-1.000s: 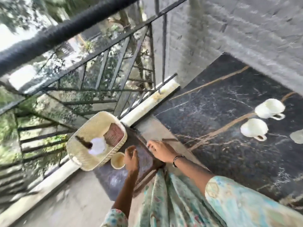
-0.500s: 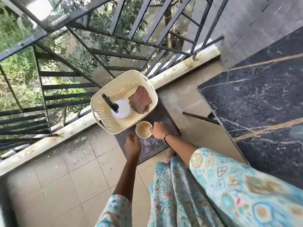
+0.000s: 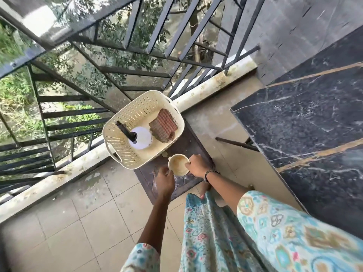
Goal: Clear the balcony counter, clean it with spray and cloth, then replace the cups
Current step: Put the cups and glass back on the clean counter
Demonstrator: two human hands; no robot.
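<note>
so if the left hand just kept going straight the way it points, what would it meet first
Probably the cup: the left hand points up and slightly right, its fingertips already at the cup's near rim. Beyond the cup stands the basket. Depth is hard to judge from above.

- The basket (image 3: 125, 146) sits on the stool (image 3: 188, 146), with the spray bottle (image 3: 141, 138) and cloth (image 3: 163, 125) in it.
- The cup (image 3: 177, 164) stands just before the basket.
- The counter (image 3: 306, 122) lies right of the stool.

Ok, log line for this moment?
cup on stool | right hand grips rim | left hand touches side | spray bottle, cloth in basket
</note>
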